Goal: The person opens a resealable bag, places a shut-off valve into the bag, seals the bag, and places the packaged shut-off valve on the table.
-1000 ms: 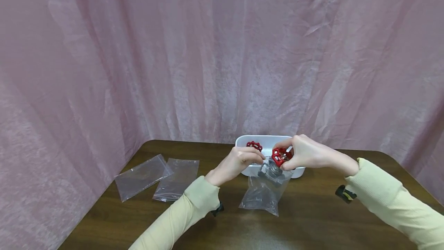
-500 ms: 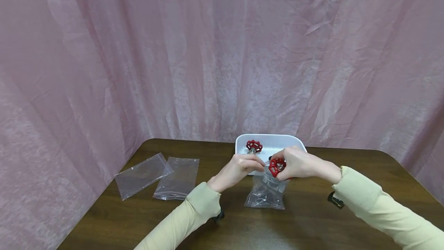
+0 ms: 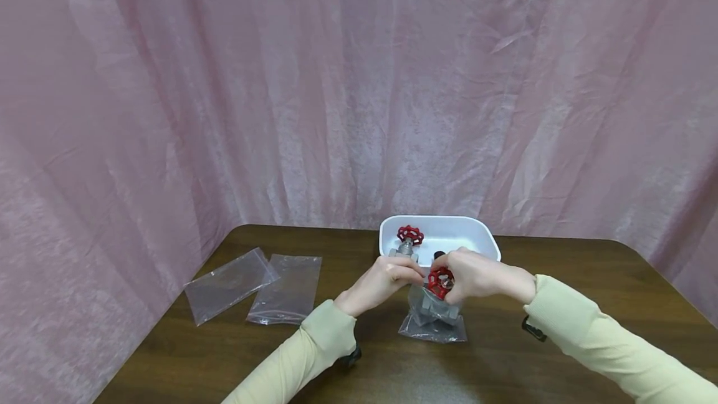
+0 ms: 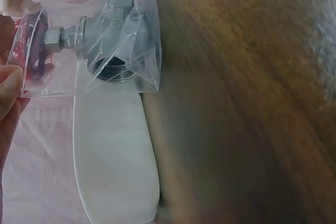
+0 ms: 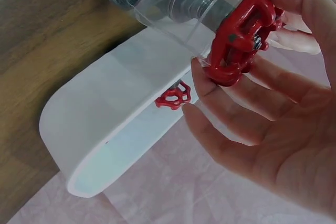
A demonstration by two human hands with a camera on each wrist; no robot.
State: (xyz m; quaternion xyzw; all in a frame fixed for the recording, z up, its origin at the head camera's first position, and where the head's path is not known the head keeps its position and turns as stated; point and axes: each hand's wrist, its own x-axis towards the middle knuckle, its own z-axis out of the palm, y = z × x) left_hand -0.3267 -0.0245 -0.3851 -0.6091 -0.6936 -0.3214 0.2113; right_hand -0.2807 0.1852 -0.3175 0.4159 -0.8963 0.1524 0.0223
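Observation:
A grey metal gate valve with a red handwheel stands inside a clear plastic bag, its body low in the bag and the wheel up at the mouth. My right hand grips the handwheel by its rim with thumb and fingers. On the opposite side, my left hand pinches the edge of the bag's mouth. In the left wrist view, the valve's threaded port faces sideways through the plastic. The bag's bottom is close over the table, in front of the white tray.
Another gate valve with a red wheel sits at the left of the tray. A small black round thing shows at the tray's near edge. Two flat clear bags overlap on the left of the wooden table. A pink curtain hangs behind.
My right hand has moved down and left, lowering the valve into the bag. The bag has filled out and straightened around it. My left hand has stayed nearly in place at the mouth.

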